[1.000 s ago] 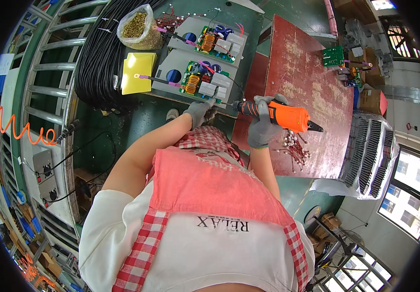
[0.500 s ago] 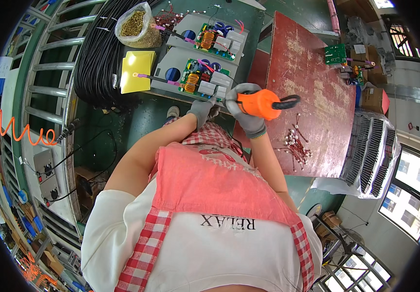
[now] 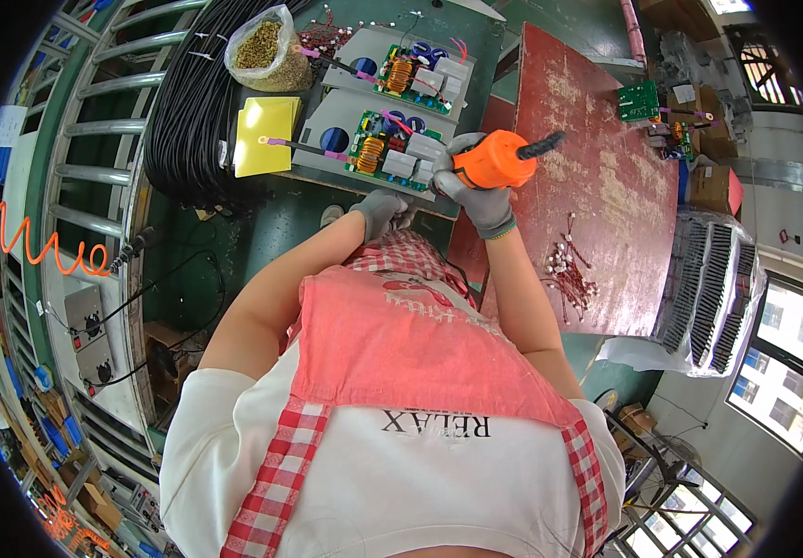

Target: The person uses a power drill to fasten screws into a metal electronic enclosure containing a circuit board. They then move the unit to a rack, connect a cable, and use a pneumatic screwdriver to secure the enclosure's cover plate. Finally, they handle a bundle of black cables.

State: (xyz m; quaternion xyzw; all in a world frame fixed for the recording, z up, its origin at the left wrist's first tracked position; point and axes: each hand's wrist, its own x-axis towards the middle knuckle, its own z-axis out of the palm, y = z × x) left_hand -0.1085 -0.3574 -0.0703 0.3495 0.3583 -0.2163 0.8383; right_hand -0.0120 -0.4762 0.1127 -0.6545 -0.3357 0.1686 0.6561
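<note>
Right hand [image 3: 476, 191]: gloved in grey, wrapped around an orange power driver [image 3: 496, 160], the rear of which is tipped up to the right; the driver's tip is hidden behind the glove. Left hand [image 3: 384, 214]: gloved, fingers curled, just below the near edge of a grey plate [image 3: 306, 169]; whether anything is gripped, or the plate touched, cannot be told.

The near circuit board [image 3: 397, 167] is carried on the plate's right part, ahead of both hands. The plate's long axis is laid left to right, dipping slightly rightward. The board's near right corner is closest to the right hand.

Materials: plate flat, matt, with a round blue patch [image 3: 334, 139]; board green, set with a copper-coloured coil [image 3: 370, 154] and pale blocks. Beyond it, a matching far board [image 3: 420, 76] is noted on the green counter [image 3: 480, 56]. To the left: smooth yellow sheets [image 3: 265, 137], a translucent bag [image 3: 276, 73] of small brassy pieces, ribbed black cable [image 3: 183, 121]. To the right: a scuffed red counter [image 3: 615, 186], with thin wires [image 3: 569, 277] heaped upon it.
</note>
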